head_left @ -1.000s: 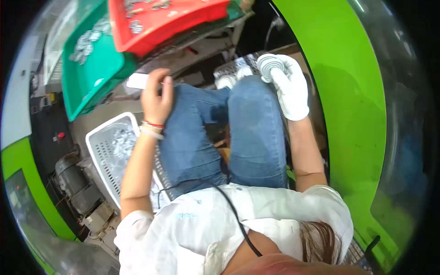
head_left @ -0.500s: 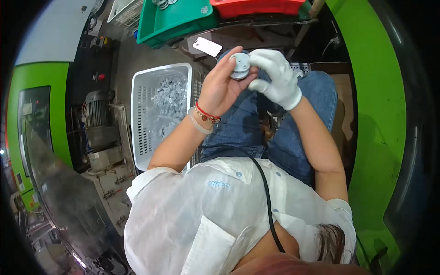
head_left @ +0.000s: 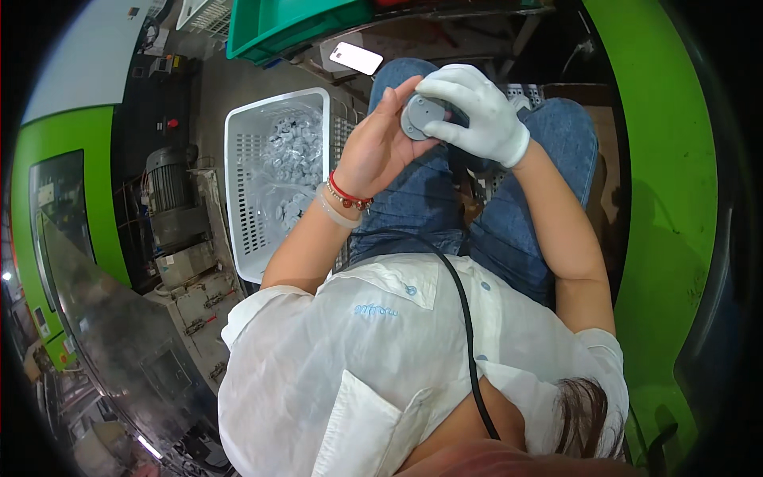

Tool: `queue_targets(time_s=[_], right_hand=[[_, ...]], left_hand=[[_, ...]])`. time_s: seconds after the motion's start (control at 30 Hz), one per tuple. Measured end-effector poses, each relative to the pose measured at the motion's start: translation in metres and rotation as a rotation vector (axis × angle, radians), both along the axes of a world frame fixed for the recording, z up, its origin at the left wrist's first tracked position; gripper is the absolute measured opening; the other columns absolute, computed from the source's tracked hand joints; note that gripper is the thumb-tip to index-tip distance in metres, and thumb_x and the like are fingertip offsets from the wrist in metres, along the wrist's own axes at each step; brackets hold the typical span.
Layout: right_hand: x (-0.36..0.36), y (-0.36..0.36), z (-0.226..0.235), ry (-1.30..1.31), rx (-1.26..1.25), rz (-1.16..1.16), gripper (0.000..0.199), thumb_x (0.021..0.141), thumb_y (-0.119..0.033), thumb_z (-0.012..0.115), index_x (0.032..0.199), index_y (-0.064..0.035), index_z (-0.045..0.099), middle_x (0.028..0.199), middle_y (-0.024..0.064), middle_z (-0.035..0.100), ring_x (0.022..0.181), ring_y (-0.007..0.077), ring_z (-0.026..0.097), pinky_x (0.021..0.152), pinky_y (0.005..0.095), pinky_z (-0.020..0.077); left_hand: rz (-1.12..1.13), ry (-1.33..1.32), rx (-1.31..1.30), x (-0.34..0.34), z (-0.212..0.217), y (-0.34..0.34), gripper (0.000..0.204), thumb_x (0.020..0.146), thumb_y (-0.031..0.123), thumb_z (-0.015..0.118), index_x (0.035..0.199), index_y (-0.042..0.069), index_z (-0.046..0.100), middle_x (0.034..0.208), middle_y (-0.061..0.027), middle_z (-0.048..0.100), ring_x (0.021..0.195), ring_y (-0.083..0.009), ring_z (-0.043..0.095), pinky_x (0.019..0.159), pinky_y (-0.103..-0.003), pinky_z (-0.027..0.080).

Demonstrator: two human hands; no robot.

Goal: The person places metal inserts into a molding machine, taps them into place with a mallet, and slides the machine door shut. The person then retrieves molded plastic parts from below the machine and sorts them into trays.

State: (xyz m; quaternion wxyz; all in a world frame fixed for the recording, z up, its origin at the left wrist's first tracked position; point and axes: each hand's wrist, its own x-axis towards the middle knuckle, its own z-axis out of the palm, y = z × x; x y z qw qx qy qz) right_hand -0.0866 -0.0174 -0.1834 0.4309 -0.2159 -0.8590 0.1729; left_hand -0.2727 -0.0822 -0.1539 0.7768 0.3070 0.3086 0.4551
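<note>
A grey round plastic part (head_left: 424, 116), made of stacked discs with small holes in its face, is held above my knees. My bare left hand (head_left: 379, 143) cradles it from the left, palm turned up and thumb raised at its edge. My right hand (head_left: 478, 115), in a white glove, grips the part from the right, with the thumb on its face and the fingers over its far edge. Both hands are closed on this one part; some of the left fingers are hidden behind it.
On my left stands a white basket (head_left: 231, 183) lined with clear plastic, holding many small grey parts (head_left: 296, 151). A phone (head_left: 356, 58) lies ahead, near a green bin (head_left: 302, 32). Green machine panels (head_left: 664, 199) rise at right; a motor (head_left: 168, 191) sits left.
The grey part has turned so its face shows more. My right thumb has moved from beside the part onto its face. The whole view has shifted slightly.
</note>
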Motion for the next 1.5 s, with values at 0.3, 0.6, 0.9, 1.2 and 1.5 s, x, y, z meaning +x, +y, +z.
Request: queue_targets(time_s=[0.3,0.6,0.9,1.2,1.5], right_hand=[[0.001,-0.008,-0.009,0.310,-0.573,0.040,0.020,0.084,-0.007,0.067,0.103,-0.0041,0.064,0.097,0.0064,0.064,0.088,0.0192,0.062,0.079,0.0299,0.0494],[0.003,0.003,-0.018,0.609,-1.127,0.245,0.020,0.091,-0.012,0.061,0.108,-0.0027,0.061,0.099,0.0052,0.064,0.090,0.0147,0.061,0.084,0.0274,0.0489],[-0.019,-0.005,-0.015,-0.018,-0.681,-0.031,0.018,0.091,-0.010,0.059,0.105,0.0006,0.064,0.109,0.0060,0.061,0.102,0.0135,0.057,0.090,0.0257,0.0435],[-0.011,0.002,-0.023,-0.038,-0.787,-0.237,0.022,0.094,-0.015,0.058,0.108,0.0001,0.065,0.102,0.0030,0.065,0.094,0.0090,0.057,0.086,0.0228,0.0440],[-0.011,0.003,-0.030,-0.196,-0.660,-0.200,0.021,0.093,-0.015,0.058,0.106,0.0007,0.065,0.102,0.0049,0.065,0.095,0.0117,0.059,0.086,0.0247,0.0452]], left_hand=[[0.026,-0.182,-0.159,-0.009,-0.019,0.004,0.063,0.101,0.050,0.026,0.142,0.002,0.033,0.137,-0.0148,0.045,0.125,-0.0270,0.048,0.106,-0.044,0.040],[0.029,-0.260,-0.217,-0.016,-0.024,0.000,0.063,0.100,0.051,0.030,0.137,0.001,0.038,0.134,-0.0184,0.048,0.122,-0.0296,0.049,0.100,-0.043,0.044],[0.313,-0.111,-0.302,-0.077,-0.065,-0.058,0.036,0.093,0.012,0.055,0.127,0.003,0.046,0.116,-0.0165,0.058,0.102,-0.0285,0.062,0.092,-0.040,0.051],[0.952,0.163,-0.907,-0.305,-0.221,-0.166,0.039,0.093,0.022,0.051,0.126,0.002,0.045,0.123,-0.0170,0.052,0.117,-0.0303,0.050,0.098,-0.051,0.040],[0.741,1.212,-0.797,-0.331,-0.270,-0.206,0.044,0.085,0.023,0.056,0.126,0.007,0.053,0.108,-0.0167,0.065,0.095,-0.0310,0.065,0.088,-0.036,0.048]])
